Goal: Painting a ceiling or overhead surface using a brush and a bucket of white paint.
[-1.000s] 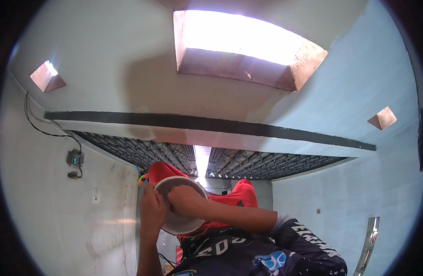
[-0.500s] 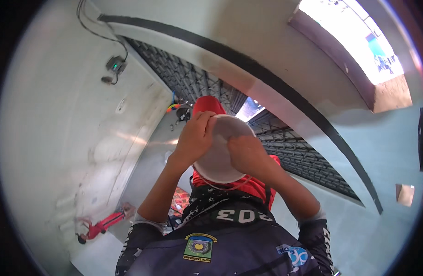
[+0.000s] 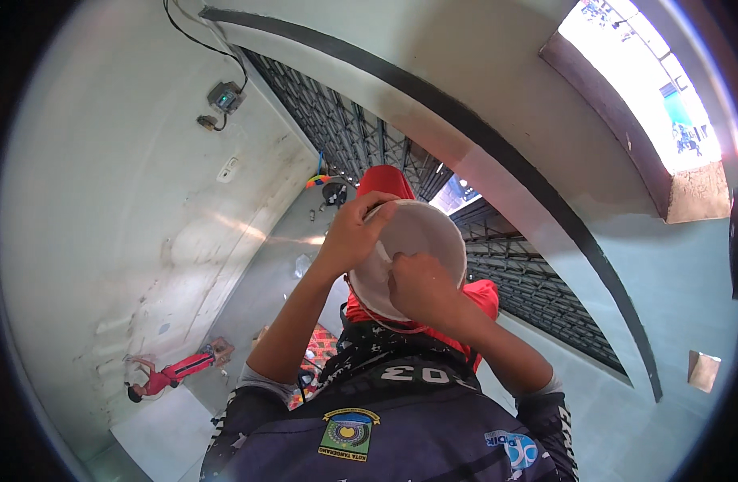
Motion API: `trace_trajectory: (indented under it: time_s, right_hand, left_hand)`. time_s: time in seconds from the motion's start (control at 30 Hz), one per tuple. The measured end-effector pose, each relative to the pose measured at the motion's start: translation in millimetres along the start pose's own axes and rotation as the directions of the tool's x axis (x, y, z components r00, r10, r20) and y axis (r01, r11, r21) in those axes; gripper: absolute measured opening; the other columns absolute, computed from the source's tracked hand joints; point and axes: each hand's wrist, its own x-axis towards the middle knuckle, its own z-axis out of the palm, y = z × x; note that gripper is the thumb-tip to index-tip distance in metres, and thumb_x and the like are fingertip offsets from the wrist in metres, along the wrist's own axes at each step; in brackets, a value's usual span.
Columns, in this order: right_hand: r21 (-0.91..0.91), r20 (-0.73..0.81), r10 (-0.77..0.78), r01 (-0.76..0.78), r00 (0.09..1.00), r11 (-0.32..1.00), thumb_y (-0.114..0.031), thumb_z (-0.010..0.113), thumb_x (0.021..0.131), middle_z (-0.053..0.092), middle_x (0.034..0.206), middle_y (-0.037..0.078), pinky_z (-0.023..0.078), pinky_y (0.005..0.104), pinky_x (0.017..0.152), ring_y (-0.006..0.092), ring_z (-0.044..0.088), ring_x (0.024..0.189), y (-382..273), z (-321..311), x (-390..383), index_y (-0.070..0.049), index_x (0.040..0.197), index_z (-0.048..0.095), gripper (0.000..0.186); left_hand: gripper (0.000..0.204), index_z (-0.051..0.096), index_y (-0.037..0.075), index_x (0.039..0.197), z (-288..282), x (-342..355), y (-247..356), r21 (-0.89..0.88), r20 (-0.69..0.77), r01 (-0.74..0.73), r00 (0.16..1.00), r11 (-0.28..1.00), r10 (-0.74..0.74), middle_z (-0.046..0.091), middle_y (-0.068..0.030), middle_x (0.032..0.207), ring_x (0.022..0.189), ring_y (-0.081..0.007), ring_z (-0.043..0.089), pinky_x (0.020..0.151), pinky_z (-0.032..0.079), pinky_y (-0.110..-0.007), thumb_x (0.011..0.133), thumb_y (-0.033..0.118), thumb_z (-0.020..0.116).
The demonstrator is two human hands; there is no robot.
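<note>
A round bucket (image 3: 437,229) with a pale inside is tilted toward me over my lap, its mouth facing up at me. My left hand (image 3: 357,233) is closed over its upper left rim, fingers hooked on the edge. Inside the bucket, my right hand (image 3: 421,287) is curled into a fist near the inner wall. A small pale edge shows beside that fist, too faint to name. The bucket's thin handle hangs at the lower rim, against my red trousers (image 3: 483,304).
A dark metal folding gate (image 3: 538,301) stands ahead. At the left is a stained pale wall (image 3: 136,241) with a small cabled box (image 3: 226,97). A person in red (image 3: 172,375) is beside that wall at lower left. A bright window opening (image 3: 646,88) is at upper right.
My right fist has shifted down and left inside the bucket, exposing more of its inner wall. My left hand stays on the rim. The whole view has turned slightly.
</note>
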Motion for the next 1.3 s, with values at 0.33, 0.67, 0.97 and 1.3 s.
trace_trajectory:
  time_s: [0.33, 0.67, 0.97, 1.3]
  right_hand:
    - [0.076, 0.02, -0.147, 0.145, 0.989, 0.987, -0.012, 0.062, 0.085, 0.066, 0.075, 0.029, 0.054, 0.053, 0.071, 0.0458, 0.067, 0.072, -9, 20, 6, 0.007, 0.082, 0.066, 0.02]
    - [0.166, 0.165, -0.137, 0.11, 0.977, 0.98, -0.01, 0.061, 0.088, 0.067, 0.086, 0.028, 0.052, 0.0531, 0.078, 0.0462, 0.066, 0.082, 9, -18, -7, 0.007, 0.093, 0.066, 0.018]
    - [-0.254, 0.019, -0.084, 0.086, 0.996, 0.963, -0.007, 0.065, 0.083, 0.063, 0.09, 0.024, 0.056, 0.0497, 0.068, 0.0406, 0.067, 0.078, 8, -28, -17, 0.004, 0.11, 0.057, 0.031]
    - [-0.193, -0.219, -0.074, 0.032, 0.973, 0.981, -0.004, 0.073, 0.071, 0.063, 0.092, 0.023, 0.058, 0.0423, 0.065, 0.0367, 0.069, 0.079, 7, 11, 9, 0.004, 0.106, 0.058, 0.039]
  left_hand:
    - [0.031, 0.068, -0.001, 0.116, 5, 4, -4, 0.029, -0.03, 0.002, 1.0, 1.0, -0.002, 0.073, -0.0125, 0.102, 0.095, -0.0193, 0.068, 0.086, 0.051, -0.033, 0.1, 0.025, 0.061]
    - [0.032, 0.068, 0.0, 0.113, 0, -2, 0, 0.091, -0.036, -0.052, 0.998, 0.994, 0.055, 0.073, -0.0177, 0.101, 0.095, -0.0268, 0.072, 0.084, 0.053, -0.035, 0.101, 0.028, 0.06]
    - [0.03, 0.067, 0.0, 0.113, -3, -6, 3, 0.067, -0.028, -0.073, 0.997, 0.995, 0.075, 0.072, -0.0154, 0.101, 0.095, -0.0232, 0.07, 0.085, 0.052, -0.034, 0.102, 0.026, 0.059]
    - [0.028, 0.066, 0.0, 0.112, 3, -7, 4, 0.042, -0.031, -0.048, 0.998, 0.998, 0.05, 0.072, -0.0133, 0.098, 0.093, -0.0188, 0.067, 0.085, 0.05, -0.032, 0.103, 0.025, 0.057]
